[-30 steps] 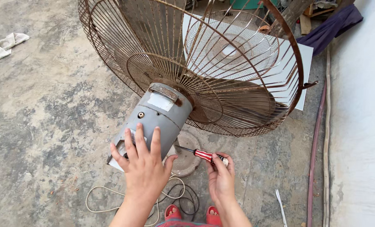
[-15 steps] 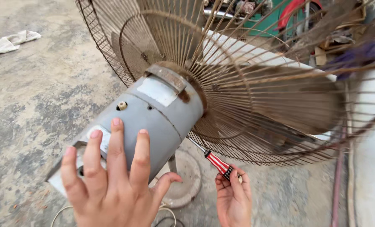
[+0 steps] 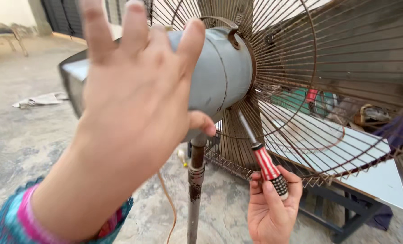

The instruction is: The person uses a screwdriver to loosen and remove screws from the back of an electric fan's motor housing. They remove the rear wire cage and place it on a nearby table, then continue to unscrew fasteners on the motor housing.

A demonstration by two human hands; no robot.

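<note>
Head view, largest first: one rusty wire fan guard (image 3: 328, 90) fills the upper right, standing upright on one stand pole (image 3: 195, 180), so the whole fan is at working height. One grey motor housing (image 3: 219, 72) sits at the back of the guard, on top of the pole.

The left hand (image 3: 133, 104) lies spread and open against the rear of the housing, fingers splayed and thumb curled under. I judge that it steadies the fan head so it does not swing while the tool works. The right hand (image 3: 271, 203) is closed around the handle of one red-and-white striped screwdriver (image 3: 262, 156), held low by its dark butt end with the shaft slanting up. Its tip points at the underside of the housing where the guard meets it, probably to reach a fastener from below; whether it touches one I cannot tell.

One thin cord (image 3: 167, 203) hangs slack beside the pole. One crumpled cloth (image 3: 41, 99) lies on the concrete floor (image 3: 21, 144), well apart.
</note>
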